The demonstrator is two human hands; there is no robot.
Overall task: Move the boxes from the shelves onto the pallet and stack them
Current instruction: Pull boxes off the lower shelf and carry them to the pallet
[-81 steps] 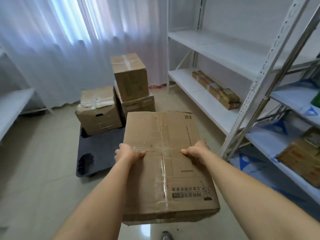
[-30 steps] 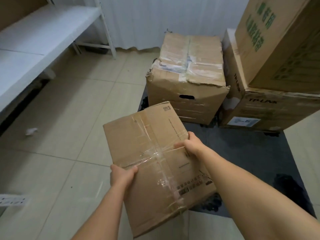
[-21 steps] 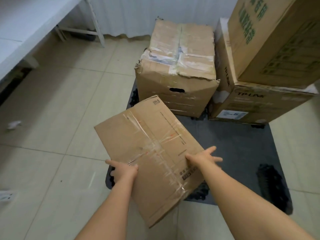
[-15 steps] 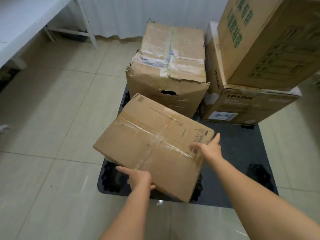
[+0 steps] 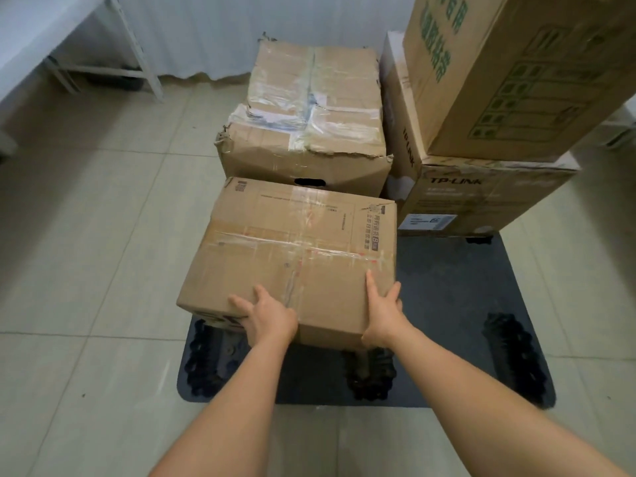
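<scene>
From the head view, a dark pallet (image 5: 457, 304) lies on a pale tiled floor (image 5: 86, 253). A white curtain (image 5: 241, 29) hangs at the back, and a white shelf (image 5: 41, 29) stands at the left. The box (image 5: 292, 249) sits at the pallet's front left corner. The left hand (image 5: 266, 316) and the right hand (image 5: 382, 313) press flat on its near side, fingers spread wide. Just behind it is a torn box (image 5: 309, 111). At the back right corner a tall box (image 5: 509, 63) sits on a flat box (image 5: 481, 197).
</scene>
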